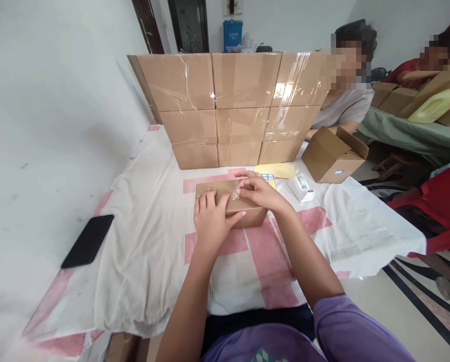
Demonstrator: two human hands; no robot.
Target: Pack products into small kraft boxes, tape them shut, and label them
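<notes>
A small closed cardboard box sits on the cloth in front of me. My left hand lies over its left part, fingers spread across the top and thumb at the near edge. With thumb and forefinger, my right hand pinches a short piece of clear tape at the top of the box. How much of the tape touches the cardboard I cannot tell. Right of the box stands a white tape dispenser. Behind my right hand, a sheet of blue-edged labels lies partly hidden near a yellow sheet.
Taped cardboard boxes form a stacked wall at the back. An open-flapped box stands at the right. A black phone lies at the left table edge. One person sits behind the boxes, another farther right. A red chair stands right.
</notes>
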